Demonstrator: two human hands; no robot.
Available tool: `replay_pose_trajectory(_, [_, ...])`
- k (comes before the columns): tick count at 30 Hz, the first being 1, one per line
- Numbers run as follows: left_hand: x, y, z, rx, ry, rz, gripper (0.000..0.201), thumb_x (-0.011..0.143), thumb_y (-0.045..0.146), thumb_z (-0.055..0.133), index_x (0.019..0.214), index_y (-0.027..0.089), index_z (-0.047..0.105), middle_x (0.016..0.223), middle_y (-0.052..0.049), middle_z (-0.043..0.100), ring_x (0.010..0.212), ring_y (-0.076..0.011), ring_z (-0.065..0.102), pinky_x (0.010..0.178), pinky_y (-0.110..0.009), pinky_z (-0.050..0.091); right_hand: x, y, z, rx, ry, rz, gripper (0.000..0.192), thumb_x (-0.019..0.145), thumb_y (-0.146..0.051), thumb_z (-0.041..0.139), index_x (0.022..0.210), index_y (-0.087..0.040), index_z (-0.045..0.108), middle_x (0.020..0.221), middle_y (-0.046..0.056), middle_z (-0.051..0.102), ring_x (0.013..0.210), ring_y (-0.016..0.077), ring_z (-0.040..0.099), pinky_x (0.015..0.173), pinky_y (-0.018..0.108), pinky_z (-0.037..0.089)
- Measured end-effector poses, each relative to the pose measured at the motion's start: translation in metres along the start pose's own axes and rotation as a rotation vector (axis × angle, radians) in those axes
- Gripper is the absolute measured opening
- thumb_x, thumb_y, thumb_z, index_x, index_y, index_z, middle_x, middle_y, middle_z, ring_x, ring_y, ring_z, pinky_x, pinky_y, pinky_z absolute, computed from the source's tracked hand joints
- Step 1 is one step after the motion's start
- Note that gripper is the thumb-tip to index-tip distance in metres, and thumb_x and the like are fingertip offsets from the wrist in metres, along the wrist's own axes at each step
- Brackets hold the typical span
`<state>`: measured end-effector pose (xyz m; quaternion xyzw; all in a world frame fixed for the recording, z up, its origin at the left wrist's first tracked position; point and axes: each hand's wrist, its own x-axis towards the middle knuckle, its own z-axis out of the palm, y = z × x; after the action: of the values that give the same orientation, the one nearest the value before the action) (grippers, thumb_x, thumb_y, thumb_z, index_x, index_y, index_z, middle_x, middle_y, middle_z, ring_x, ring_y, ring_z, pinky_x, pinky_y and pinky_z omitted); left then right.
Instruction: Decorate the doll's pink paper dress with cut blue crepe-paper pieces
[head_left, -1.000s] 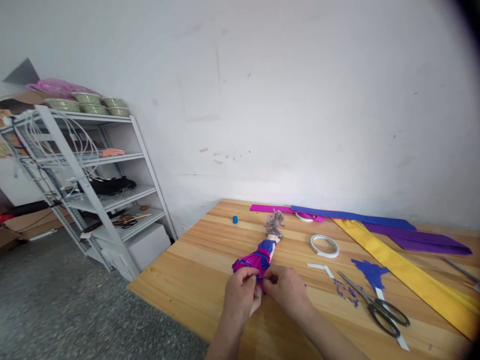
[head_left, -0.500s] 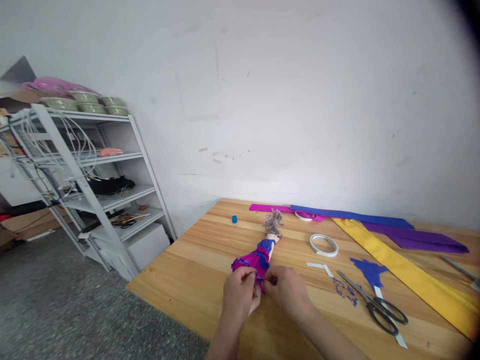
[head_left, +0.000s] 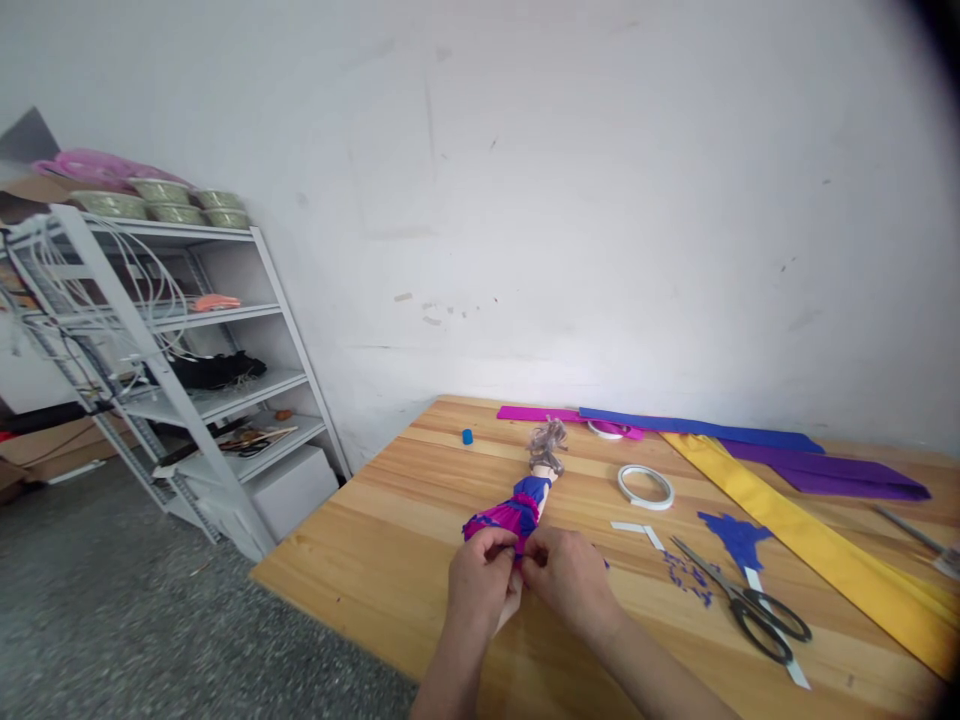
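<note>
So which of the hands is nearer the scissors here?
Right. The right hand is at the doll's skirt, on the side facing the scissors; the left hand pinches the same skirt farther away on the other side.

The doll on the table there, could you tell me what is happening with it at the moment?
A person is working on a small doll that lies on the wooden table, its grey hair pointing towards the wall. Both the left hand and the right hand pinch the hem of its magenta and blue paper skirt. Beside them lie scissors, a tape roll, blue paper scraps and long strips of yellow crepe paper.
</note>
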<state>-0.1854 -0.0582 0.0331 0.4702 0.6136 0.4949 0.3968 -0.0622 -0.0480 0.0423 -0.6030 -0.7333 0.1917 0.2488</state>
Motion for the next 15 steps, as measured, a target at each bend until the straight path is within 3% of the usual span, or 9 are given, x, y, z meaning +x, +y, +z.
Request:
replay_pose_trajectory(9, [0.003,-0.006,0.000,0.016,0.056,0.033,0.012,0.062,0.011,0.057,0.068,0.015,0.067,0.062,-0.004,0.065,0.053,-0.0129,0.058,0.051,-0.021,0.044,0.008,0.010,0.011,0.305,-0.111,0.161,0.017,0.064,-0.016,0.050,0.060,-0.017,0.067,0.060,0.001,0.066,0.060,0.0133,0.059,0.049,0.018,0.034])
replay_pose_trajectory(15, [-0.001,0.000,0.002,0.026,0.062,0.011,0.010,0.063,0.012,0.058,0.069,0.014,0.065,0.054,-0.002,0.061,0.046,-0.0110,0.054,0.046,-0.021,0.042,0.011,0.016,0.016,0.377,-0.153,0.216,0.019,0.068,-0.017,0.049,0.058,-0.016,0.065,0.052,0.001,0.064,0.053,0.0118,0.058,0.047,0.017,0.036])
